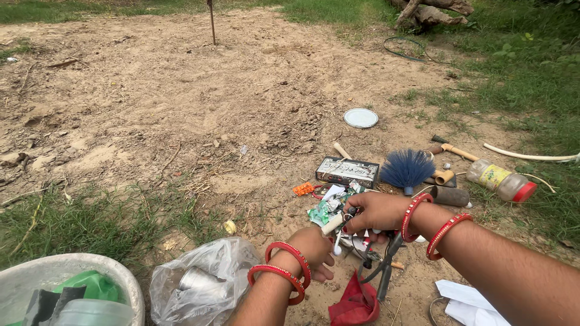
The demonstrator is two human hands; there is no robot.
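Head view, looking down at bare dirt ground with grass around the edges.

Right hand, lower centre-right of frame: two red bangles on the wrist, grip clamped on a small dark-tipped tool with thin wires coming off it. Can't tell exactly what the tool is, too small and partly hidden by fingers.

Left hand, lower centre: two red bangles too, grip closed around a short whitish stick that points up toward the right hand. The two hands are just beside each other, nearly touching at the stick's tip.

Both hands sit over a clutter pile on the ground: scraps of paper and green wrapper, black pliers below the right wrist, a red cloth at the bottom centre.

Around that:
- dark flat box with a pale scribbled top, just above the hands
- small orange plastic piece left of the box
- blue bristle brush right of the box
- wooden-handled hammer and a plastic jar with red cap at right
- round white lid lying alone, upper centre
- white papers at lower right, under the forearm
- clear plastic bag with a metal cup inside, lower left of centre
- pale basin in the bottom left corner, holding green and dark stuff
- thin stake stuck upright in the dirt, top centre
- log pile in grass, top right
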